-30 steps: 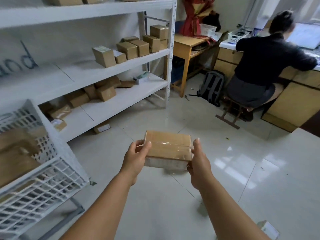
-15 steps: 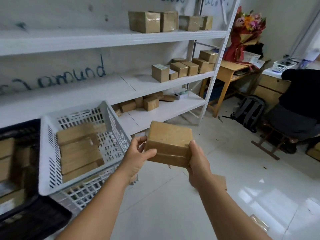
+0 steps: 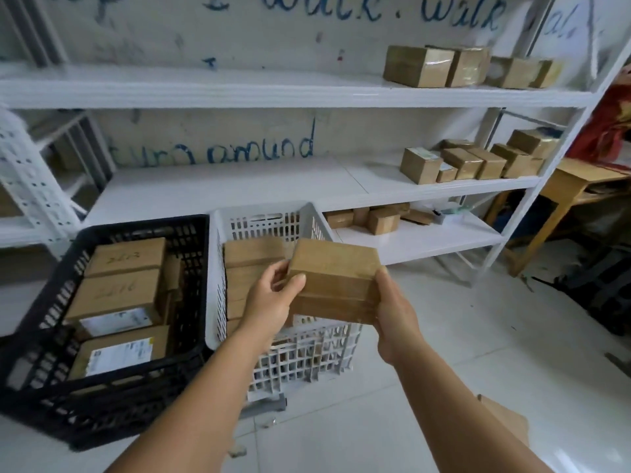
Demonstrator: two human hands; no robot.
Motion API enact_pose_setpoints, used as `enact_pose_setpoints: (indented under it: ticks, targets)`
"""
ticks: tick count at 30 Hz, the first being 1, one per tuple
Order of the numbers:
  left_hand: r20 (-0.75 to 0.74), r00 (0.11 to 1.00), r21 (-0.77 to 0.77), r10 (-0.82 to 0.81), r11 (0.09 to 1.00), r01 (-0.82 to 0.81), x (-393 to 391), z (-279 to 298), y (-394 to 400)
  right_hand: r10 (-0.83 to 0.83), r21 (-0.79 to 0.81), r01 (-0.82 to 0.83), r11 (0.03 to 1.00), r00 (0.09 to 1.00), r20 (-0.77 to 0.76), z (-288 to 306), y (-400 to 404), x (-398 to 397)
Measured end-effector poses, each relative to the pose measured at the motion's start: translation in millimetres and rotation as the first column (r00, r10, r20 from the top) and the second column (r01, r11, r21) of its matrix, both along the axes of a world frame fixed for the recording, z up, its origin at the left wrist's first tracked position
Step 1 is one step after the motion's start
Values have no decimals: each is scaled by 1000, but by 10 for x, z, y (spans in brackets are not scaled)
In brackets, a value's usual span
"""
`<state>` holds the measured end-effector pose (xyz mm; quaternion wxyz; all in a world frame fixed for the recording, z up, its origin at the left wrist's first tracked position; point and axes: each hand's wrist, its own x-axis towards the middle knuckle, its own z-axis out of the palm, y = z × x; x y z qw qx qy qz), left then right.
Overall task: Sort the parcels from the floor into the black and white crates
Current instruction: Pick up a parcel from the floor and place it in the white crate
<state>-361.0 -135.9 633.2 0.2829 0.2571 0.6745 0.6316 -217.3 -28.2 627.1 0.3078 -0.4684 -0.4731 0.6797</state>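
Above the white crate [image 3: 266, 216], toward its three o'clock rim, we hold the parcel [image 3: 336, 279], left hand [image 3: 273, 298] and right hand [image 3: 396, 317] curled round opposite ends. It looks stiff, light and tape-slick, so we judge the end edges the best hold.

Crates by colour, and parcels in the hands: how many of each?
Black crate: 1
White crate: 1
Parcel held between the left hand and the right hand: 1
Total: 3
Both crates already hold parcels; I have not counted those, as the stacks hide one another.
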Motion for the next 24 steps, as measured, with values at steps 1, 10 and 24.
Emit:
enact_pose_setpoints:
  ticks: [1,10,24]
  targets:
    - [-6,1000,-20,24,1000,-24,-63,13,-18,26,1,-26,1000,1000,8,13,3,-87]
    - [-101,983,-179,154,969,-171,-752,-112,112,206,68,-214,974,972,111,-113,245,-926]
    - [-200,935,-390,291,852,-349,-1835,-528,1203,356,26,-369,929,911,209,-512,1337,-2215]
